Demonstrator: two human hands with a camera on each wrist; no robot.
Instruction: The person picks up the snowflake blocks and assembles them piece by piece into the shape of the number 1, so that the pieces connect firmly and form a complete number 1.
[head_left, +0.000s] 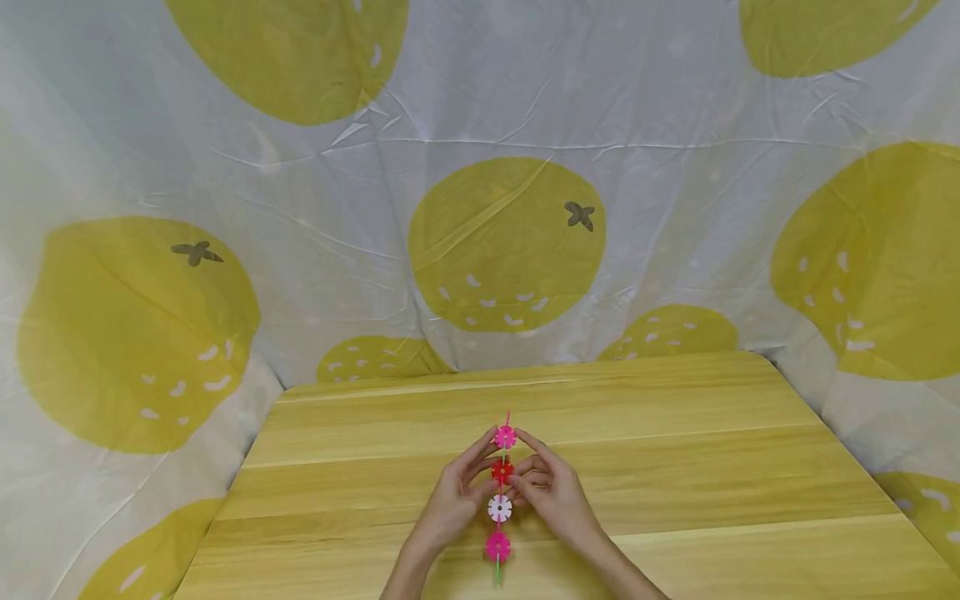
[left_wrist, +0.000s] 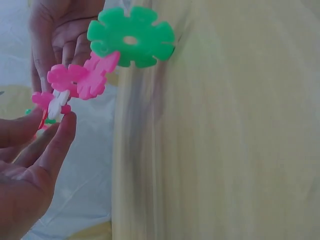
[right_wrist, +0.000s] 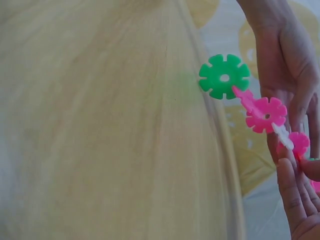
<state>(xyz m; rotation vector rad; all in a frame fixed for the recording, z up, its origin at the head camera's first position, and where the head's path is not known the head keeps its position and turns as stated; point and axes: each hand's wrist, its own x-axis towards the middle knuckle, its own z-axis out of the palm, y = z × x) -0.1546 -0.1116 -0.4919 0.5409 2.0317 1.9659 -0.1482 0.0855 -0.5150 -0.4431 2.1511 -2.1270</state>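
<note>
A chain of interlocking plastic snowflake discs runs lengthwise between my two hands above the wooden table. In the head view it shows a pink disc (head_left: 506, 437), a red disc (head_left: 502, 472), a white disc (head_left: 499, 508) and a lower pink disc (head_left: 498, 547), with more discs edge-on between them. My left hand (head_left: 452, 497) grips the chain from the left, its forefinger up at the top pink disc. From the right, my right hand (head_left: 560, 497) holds it with the thumb at the red disc. A green disc (left_wrist: 131, 39) forms the near end in the wrist views.
The wooden table (head_left: 697, 450) extends around both hands. Behind it and along its sides hangs a pale cloth (head_left: 660, 208) printed with large yellow fruit. The table's near edge (right_wrist: 227, 145) shows beside the chain in the right wrist view.
</note>
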